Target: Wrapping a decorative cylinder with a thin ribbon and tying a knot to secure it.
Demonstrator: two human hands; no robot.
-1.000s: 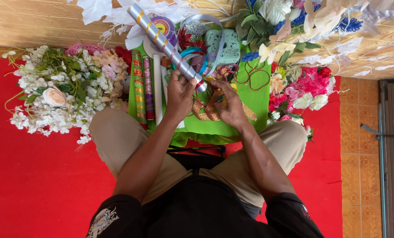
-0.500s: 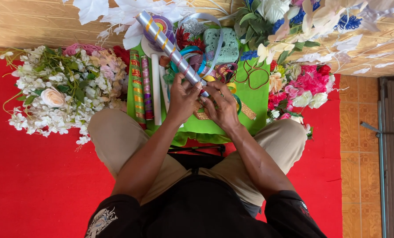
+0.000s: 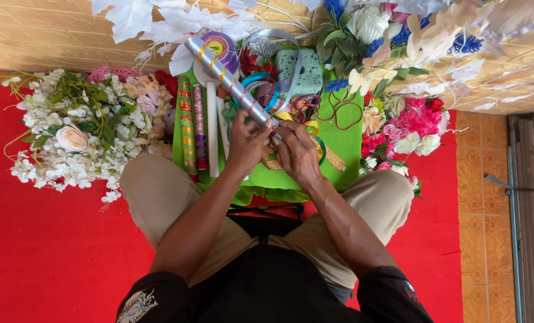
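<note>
Both hands are gripping the silver ribbon-wound roll (image 3: 228,75), left hand (image 3: 247,143) and right hand (image 3: 298,152) closed at its near end, its long axis slanting away up-left.

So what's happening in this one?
A seated person holds a silver foil-wrapped roll with gold bands at its lower end, left hand and right hand close together over a green cloth. White artificial flowers lie on one side, pink artificial flowers on the other.
</note>
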